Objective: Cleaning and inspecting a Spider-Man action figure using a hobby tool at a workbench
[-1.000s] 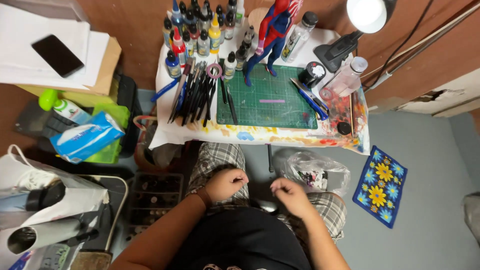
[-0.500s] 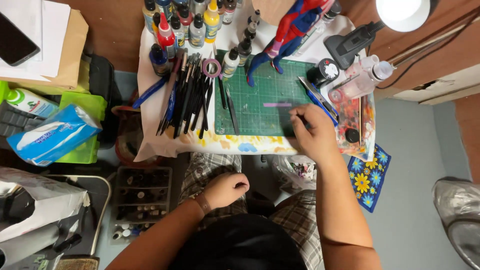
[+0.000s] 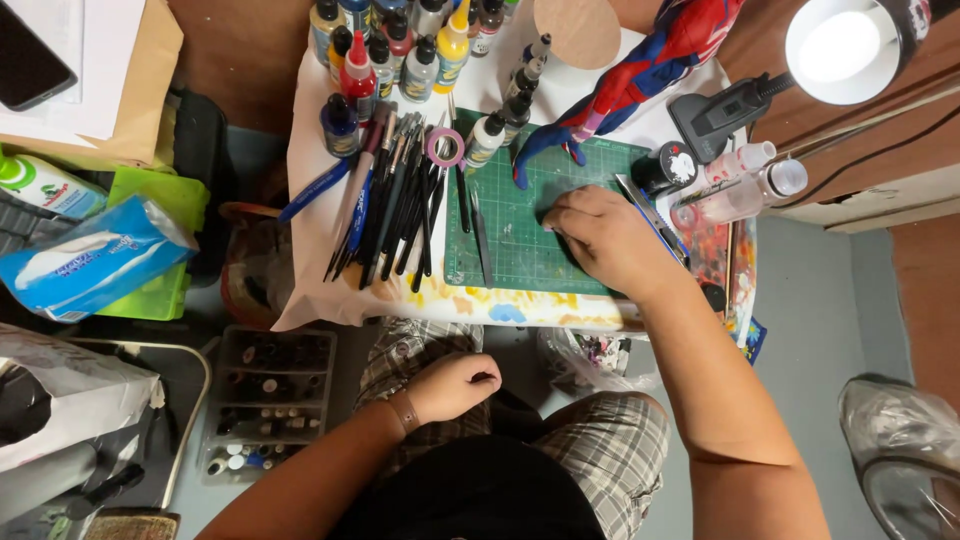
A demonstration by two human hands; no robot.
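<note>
The right hand (image 3: 600,240) lies palm down on the green cutting mat (image 3: 520,250), fingers curled over something small that its own knuckles hide, so whether it grips or merely presses I cannot tell; the left hand (image 3: 450,385) rests on the lap in a loose fist, holding nothing that shows. The mat sits on a small white table (image 3: 310,240) in front of the person's knees; it looks thin, flexible and slightly grippy, likely light enough to slide if pushed, and best taken by a free edge. Just left of the hand a slim grey tool (image 3: 482,235) lies along the mat; it looks stiff and light, easiest picked up mid-shaft. Beside that, a fan of brushes and pens (image 3: 395,210) lies side by side with a purple roll of tape (image 3: 445,147) on top. Small paint bottles (image 3: 400,50) stand capped along the far edge, with their contents hidden; two clear bottles (image 3: 745,185) lie to the right, seemingly near empty. A red and blue figure (image 3: 640,75) leans over the mat's far corner, and looks rigid but fragile at the limbs. On the floor, a clear tray (image 3: 265,400) holds more small bottles in compartments.
</note>
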